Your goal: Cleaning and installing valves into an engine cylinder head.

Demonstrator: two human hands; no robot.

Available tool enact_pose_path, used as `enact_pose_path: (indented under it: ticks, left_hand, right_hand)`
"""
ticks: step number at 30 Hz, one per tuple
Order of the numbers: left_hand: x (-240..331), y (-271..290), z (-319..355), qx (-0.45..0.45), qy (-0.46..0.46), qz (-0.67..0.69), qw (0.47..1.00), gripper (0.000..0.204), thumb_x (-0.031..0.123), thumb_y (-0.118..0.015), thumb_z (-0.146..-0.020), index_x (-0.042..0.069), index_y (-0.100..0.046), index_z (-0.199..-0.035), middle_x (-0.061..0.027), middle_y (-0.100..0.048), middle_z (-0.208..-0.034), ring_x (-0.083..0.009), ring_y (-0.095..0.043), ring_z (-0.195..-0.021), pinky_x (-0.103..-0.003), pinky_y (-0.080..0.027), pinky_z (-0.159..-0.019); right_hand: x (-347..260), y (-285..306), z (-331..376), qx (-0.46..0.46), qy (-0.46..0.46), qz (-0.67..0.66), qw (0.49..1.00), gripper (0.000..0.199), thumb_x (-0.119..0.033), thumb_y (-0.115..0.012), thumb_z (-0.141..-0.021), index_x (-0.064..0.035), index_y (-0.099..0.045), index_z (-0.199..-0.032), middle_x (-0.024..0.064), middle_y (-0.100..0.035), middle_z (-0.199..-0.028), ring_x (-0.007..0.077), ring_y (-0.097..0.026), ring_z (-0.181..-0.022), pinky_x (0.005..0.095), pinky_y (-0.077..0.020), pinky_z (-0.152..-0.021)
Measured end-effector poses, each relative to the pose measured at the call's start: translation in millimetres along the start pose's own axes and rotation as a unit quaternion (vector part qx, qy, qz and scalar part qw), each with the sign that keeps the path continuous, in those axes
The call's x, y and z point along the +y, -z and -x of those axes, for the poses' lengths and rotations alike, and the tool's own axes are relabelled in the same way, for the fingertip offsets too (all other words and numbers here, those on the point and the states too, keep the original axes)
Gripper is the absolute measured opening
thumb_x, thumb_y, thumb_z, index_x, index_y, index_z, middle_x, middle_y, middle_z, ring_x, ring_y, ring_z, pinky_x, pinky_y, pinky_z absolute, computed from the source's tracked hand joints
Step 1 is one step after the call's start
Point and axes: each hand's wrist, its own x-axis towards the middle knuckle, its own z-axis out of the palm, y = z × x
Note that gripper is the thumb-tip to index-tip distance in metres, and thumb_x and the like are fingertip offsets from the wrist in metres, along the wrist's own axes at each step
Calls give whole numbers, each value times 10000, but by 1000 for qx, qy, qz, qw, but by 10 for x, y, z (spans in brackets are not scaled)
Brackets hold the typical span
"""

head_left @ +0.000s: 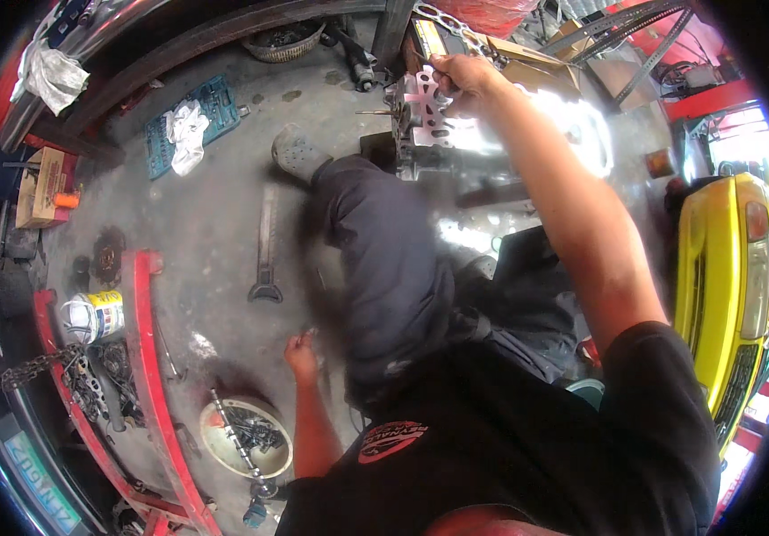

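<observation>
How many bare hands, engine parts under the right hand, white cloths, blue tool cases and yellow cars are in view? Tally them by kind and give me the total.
Bare hands: 2 (left hand, right hand)
Engine part under the right hand: 1
White cloths: 2 (lying cloth, hanging cloth)
Blue tool case: 1
Yellow car: 1
Total: 7

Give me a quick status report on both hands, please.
Right hand at silvery, holed metal engine part; left hand curled, contents unclear; dark-trousered leg between hands; long grey bar on floor.
</observation>
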Motion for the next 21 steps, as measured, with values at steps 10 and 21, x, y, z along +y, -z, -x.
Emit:
enact_pose_path:
  ticks: [10,21]
  left_hand:
    - [-376,247,-45,10,11,-13,1000,201,113,-719,-878,69,-592,-728,48,-511,-647,-65,-456,-581,-276,-389,-516]
    - [-282,268,-206,-3,28,10,1000,122,116,-684,-909,27,-671,-826,2,-615,-709,-86,-537,-615,-270,-437,-540]
  right_hand:
    - [71,41,210,-48,50,7,998,230,-292,-669,-994,-68,-654,-1045,-24,-542,-796,112,-493,-682,513,-529,-898]
    - [104,52,477,-46,101,-47,993,261,-318,-636,-1011,-58,-636,-995,-14,-507,-752,114,-489,-637,321,-464,-573]
